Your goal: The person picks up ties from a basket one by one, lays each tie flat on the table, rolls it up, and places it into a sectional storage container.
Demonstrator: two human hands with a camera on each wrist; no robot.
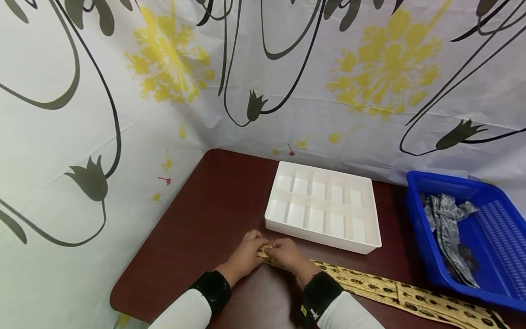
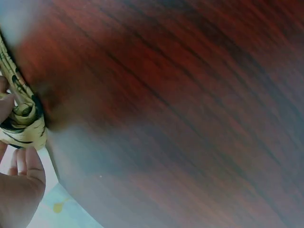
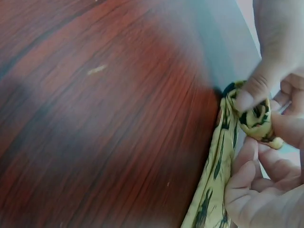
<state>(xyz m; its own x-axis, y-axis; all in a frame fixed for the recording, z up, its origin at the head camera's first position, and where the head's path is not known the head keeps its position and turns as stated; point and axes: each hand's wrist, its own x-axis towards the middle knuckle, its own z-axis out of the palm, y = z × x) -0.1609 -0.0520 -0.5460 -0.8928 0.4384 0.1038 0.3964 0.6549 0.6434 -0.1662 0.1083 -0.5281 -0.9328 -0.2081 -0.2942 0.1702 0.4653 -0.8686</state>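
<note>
A yellow necktie (image 1: 370, 285) printed with dark insects lies stretched out to the right along the table. Its left end is wound into a small coil (image 1: 264, 250), which both hands grip. From the left, my left hand (image 1: 245, 256) has its fingers curled round the coil, while my right hand (image 1: 288, 254) pinches it from the other side. The right wrist view shows the spiral layers of the coil (image 3: 256, 116) between fingers and thumb, with the flat length trailing away. Only part of the coil (image 2: 28, 123) appears at the edge of the left wrist view.
A white tray (image 1: 322, 234) divided into several compartments stands just behind the hands. To the right is a blue basket (image 1: 493, 237) holding grey patterned neckties (image 1: 445, 228). The dark red wooden table (image 1: 197, 228) meets a floral-printed curtain (image 1: 296, 119) at the back and left.
</note>
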